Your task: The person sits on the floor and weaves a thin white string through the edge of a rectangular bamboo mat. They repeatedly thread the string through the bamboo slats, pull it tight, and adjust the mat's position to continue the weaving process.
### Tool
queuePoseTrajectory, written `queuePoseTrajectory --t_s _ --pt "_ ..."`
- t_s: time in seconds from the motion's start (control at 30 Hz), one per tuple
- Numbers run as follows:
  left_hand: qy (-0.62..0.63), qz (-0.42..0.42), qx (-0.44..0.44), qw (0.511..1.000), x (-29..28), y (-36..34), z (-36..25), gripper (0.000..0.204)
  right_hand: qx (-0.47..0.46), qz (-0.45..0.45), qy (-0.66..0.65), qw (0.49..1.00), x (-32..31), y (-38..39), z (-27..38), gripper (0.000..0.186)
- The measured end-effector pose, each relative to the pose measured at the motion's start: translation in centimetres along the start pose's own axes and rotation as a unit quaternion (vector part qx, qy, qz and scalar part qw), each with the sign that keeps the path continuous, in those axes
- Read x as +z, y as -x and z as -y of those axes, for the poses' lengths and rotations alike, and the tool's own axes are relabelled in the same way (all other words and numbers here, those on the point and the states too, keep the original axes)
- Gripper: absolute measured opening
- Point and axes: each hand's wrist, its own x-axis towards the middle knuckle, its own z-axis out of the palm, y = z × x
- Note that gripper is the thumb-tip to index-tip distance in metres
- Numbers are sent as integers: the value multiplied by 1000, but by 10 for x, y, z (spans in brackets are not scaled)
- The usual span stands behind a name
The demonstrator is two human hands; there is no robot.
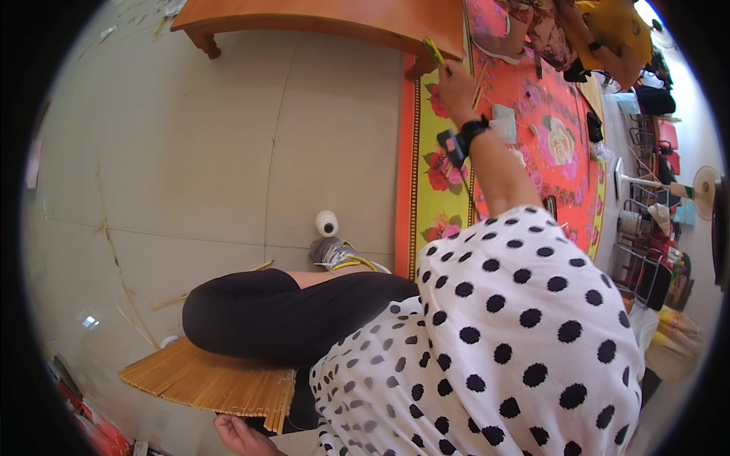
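My right hand [457,89] is stretched out toward the wooden table, closed around a slim yellow-green tool [433,52] whose exact kind is too small to make out. The tool's far end overlaps the table's edge in the picture. On that wrist are a dark band and a small boxy device [454,147]. Low in the view, my left hand [242,436] rests beside the edge of a mat of thin bamboo slats [217,378]. Its fingers are loosely bent and apart, with nothing seen in them. The mat lies partly under my bent leg.
A brown wooden table [327,14] stands ahead. A white thread cone [327,223] is by my shoe [341,253] on the tiles. Loose bamboo strips [114,254] lie at left. Right, a red floral floor mat [559,114] holds small items; another person [608,38] sits beyond. A fan [706,190] stands far right.
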Motion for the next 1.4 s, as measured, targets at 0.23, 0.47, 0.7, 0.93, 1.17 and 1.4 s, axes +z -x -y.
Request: queuePoseTrajectory --t_s 0.23,0.47,0.7,0.93,1.17,1.4 --pt "-54 -10 -6 998 10 -5 -20 16 473 98 -68 873 57 201 -63 22" --pt "-96 1 -23 995 3 -4 -30 17 666 3 -432 608 72 168 -103 31" --pt "-24 -22 -41 999 15 1 -33 16 598 -15 -148 787 52 189 -72 33" --pt "-32 16 22 999 -1 7 12 4 320 257 -2 912 65 233 29 38" --pt "85 50 66 993 29 -34 87 5 238 375 -280 851 123 243 169 41" --pt "89 62 49 993 29 -26 116 13 -20 578 -437 689 -29 230 410 34"
